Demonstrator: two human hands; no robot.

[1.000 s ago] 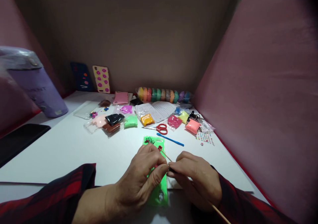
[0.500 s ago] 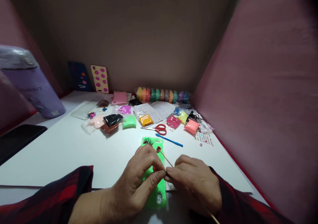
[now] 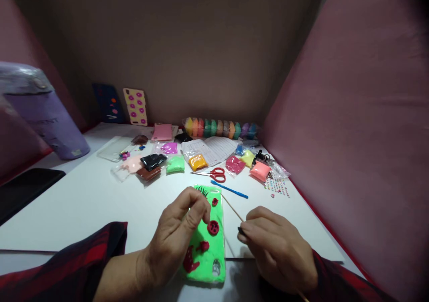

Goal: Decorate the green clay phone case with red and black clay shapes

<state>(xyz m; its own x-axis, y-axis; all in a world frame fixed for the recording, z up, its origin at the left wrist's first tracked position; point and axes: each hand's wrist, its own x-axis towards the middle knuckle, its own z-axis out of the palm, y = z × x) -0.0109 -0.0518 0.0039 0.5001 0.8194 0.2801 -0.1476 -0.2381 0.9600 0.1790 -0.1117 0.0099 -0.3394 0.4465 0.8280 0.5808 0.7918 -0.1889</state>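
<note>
Partly under L hand [image 3: 177,226]: grn case [image 3: 216,247]

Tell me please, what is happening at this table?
A person is working over a green phone case with both hands. The right hand holds a thin wooden stick and pinches a small black lump. The left hand is curled over the case; whether it holds anything is unclear. Red shapes and black strokes are on the case. Scissors and a blue tool lie beyond it.
</note>
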